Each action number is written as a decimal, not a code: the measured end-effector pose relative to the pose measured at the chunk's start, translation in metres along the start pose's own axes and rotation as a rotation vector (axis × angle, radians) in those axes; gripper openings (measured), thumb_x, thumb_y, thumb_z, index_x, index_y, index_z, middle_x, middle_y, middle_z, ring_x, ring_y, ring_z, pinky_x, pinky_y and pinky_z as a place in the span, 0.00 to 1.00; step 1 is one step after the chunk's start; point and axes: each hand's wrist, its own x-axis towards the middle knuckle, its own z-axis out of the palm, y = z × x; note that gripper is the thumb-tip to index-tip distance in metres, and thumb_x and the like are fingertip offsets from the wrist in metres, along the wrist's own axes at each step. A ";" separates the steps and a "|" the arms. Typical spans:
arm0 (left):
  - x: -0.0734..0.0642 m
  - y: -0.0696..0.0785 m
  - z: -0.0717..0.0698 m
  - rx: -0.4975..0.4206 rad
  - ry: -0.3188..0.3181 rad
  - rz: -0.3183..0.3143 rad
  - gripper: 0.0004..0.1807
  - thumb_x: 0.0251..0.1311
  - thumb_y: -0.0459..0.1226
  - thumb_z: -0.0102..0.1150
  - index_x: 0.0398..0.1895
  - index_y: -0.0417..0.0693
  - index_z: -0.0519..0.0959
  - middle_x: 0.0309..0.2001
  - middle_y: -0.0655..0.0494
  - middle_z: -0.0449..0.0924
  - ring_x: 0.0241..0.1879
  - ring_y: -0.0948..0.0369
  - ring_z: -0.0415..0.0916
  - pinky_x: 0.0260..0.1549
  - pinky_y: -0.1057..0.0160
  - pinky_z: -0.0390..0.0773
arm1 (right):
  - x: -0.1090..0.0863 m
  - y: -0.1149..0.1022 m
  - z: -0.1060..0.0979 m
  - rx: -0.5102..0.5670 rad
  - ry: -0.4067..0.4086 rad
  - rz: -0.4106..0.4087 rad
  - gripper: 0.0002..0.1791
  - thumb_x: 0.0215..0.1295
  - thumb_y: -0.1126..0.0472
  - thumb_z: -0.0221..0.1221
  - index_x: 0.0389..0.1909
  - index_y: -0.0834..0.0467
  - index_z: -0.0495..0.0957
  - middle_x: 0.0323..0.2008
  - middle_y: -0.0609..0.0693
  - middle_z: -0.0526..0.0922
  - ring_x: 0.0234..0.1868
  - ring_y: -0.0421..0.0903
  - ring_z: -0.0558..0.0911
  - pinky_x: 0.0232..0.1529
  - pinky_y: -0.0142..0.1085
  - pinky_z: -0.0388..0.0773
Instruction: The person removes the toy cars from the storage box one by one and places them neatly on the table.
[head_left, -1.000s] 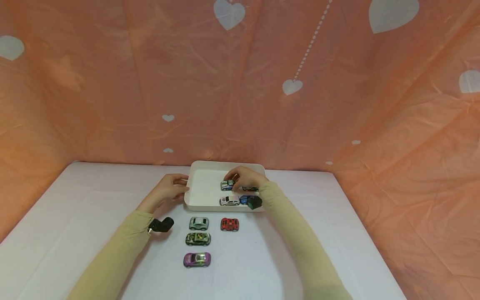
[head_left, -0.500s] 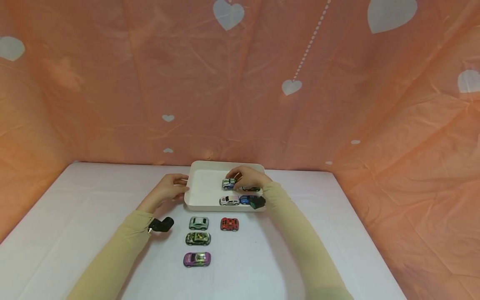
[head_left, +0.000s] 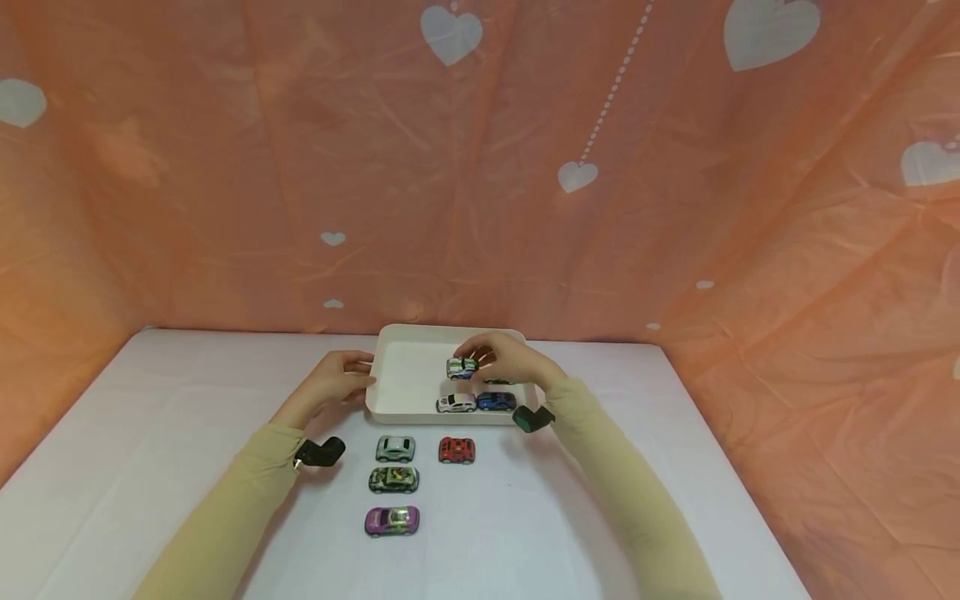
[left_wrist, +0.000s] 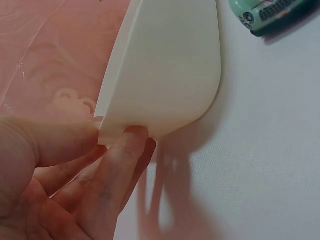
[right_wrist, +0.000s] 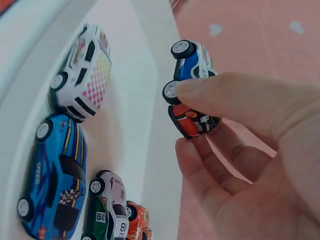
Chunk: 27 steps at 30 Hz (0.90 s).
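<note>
Your left hand (head_left: 332,382) pinched tray (left_wrist: 165,65), prob to steady it; your right hand (head_left: 516,358) gripped toy car (head_left: 461,368) by sides, blue car (head_left: 496,402) near fingers.

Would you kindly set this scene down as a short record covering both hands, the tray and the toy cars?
Left hand: grips the left end of the white tray
Right hand: pinches a multicoloured toy car over the tray
Inside the tray: white car, blue car, green-and-white car, orange car
On the table: pale green car, camouflage car and purple car in a column; red car to the right
Backdrop: orange, with pale hearts
</note>
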 end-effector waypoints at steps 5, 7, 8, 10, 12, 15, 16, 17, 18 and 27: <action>0.001 0.000 0.001 0.000 -0.002 -0.003 0.26 0.64 0.31 0.55 0.63 0.28 0.64 0.57 0.31 0.71 0.42 0.54 0.78 0.31 0.64 0.79 | -0.018 -0.008 0.003 0.005 0.018 -0.059 0.22 0.56 0.72 0.66 0.54 0.62 0.78 0.51 0.52 0.79 0.50 0.47 0.78 0.53 0.41 0.74; 0.001 0.000 0.000 -0.003 0.001 -0.012 0.26 0.64 0.31 0.55 0.64 0.29 0.64 0.57 0.31 0.71 0.42 0.54 0.78 0.32 0.64 0.79 | -0.025 -0.010 0.006 0.021 0.018 -0.059 0.22 0.57 0.72 0.65 0.54 0.61 0.77 0.51 0.52 0.79 0.51 0.47 0.78 0.53 0.41 0.74; 0.001 0.000 0.000 -0.004 0.002 -0.012 0.26 0.64 0.31 0.55 0.64 0.29 0.64 0.57 0.31 0.71 0.42 0.54 0.78 0.32 0.64 0.80 | -0.029 -0.011 0.007 0.031 0.016 -0.059 0.22 0.57 0.72 0.64 0.54 0.61 0.77 0.51 0.52 0.79 0.51 0.47 0.77 0.53 0.41 0.74; 0.000 -0.001 -0.001 -0.006 0.002 -0.003 0.27 0.64 0.30 0.55 0.64 0.28 0.63 0.57 0.30 0.71 0.41 0.55 0.79 0.32 0.64 0.80 | -0.035 -0.013 0.010 0.051 0.011 -0.060 0.22 0.57 0.73 0.63 0.55 0.61 0.77 0.51 0.52 0.78 0.52 0.47 0.77 0.54 0.41 0.74; 0.000 -0.001 -0.002 -0.007 0.006 0.006 0.26 0.64 0.30 0.55 0.64 0.27 0.63 0.57 0.30 0.71 0.40 0.56 0.79 0.31 0.64 0.80 | -0.042 -0.014 0.013 0.054 0.009 -0.063 0.22 0.57 0.74 0.63 0.54 0.61 0.77 0.51 0.52 0.78 0.53 0.46 0.77 0.55 0.41 0.73; 0.001 -0.002 -0.003 -0.009 0.003 0.014 0.26 0.64 0.29 0.55 0.64 0.27 0.63 0.56 0.29 0.71 0.38 0.57 0.79 0.31 0.65 0.79 | -0.051 -0.017 0.020 0.053 0.007 -0.055 0.23 0.56 0.74 0.64 0.54 0.60 0.78 0.51 0.51 0.78 0.51 0.45 0.78 0.54 0.42 0.74; 0.001 -0.003 -0.003 -0.009 0.002 0.015 0.26 0.64 0.29 0.55 0.64 0.27 0.64 0.57 0.29 0.70 0.38 0.57 0.79 0.31 0.65 0.79 | -0.054 -0.017 0.022 0.047 0.009 -0.050 0.23 0.56 0.74 0.63 0.54 0.59 0.78 0.51 0.50 0.79 0.50 0.45 0.78 0.53 0.41 0.74; 0.001 -0.003 -0.003 -0.011 0.001 0.014 0.26 0.64 0.29 0.55 0.64 0.27 0.64 0.57 0.29 0.70 0.39 0.57 0.79 0.31 0.65 0.79 | -0.057 -0.017 0.024 0.043 0.012 -0.051 0.23 0.56 0.74 0.63 0.54 0.59 0.78 0.51 0.49 0.78 0.50 0.45 0.78 0.53 0.41 0.74; 0.001 -0.004 -0.003 -0.007 0.002 0.013 0.26 0.64 0.29 0.55 0.63 0.27 0.64 0.56 0.29 0.71 0.38 0.57 0.80 0.31 0.65 0.79 | -0.060 -0.018 0.027 0.039 0.017 -0.048 0.23 0.56 0.75 0.63 0.53 0.58 0.78 0.51 0.49 0.79 0.50 0.44 0.77 0.52 0.41 0.75; 0.003 -0.006 -0.004 -0.001 0.010 0.033 0.26 0.63 0.30 0.56 0.63 0.28 0.65 0.54 0.31 0.73 0.35 0.59 0.79 0.28 0.65 0.78 | -0.081 -0.025 0.049 0.064 0.044 -0.055 0.24 0.54 0.78 0.61 0.53 0.62 0.78 0.52 0.52 0.79 0.49 0.45 0.76 0.53 0.46 0.74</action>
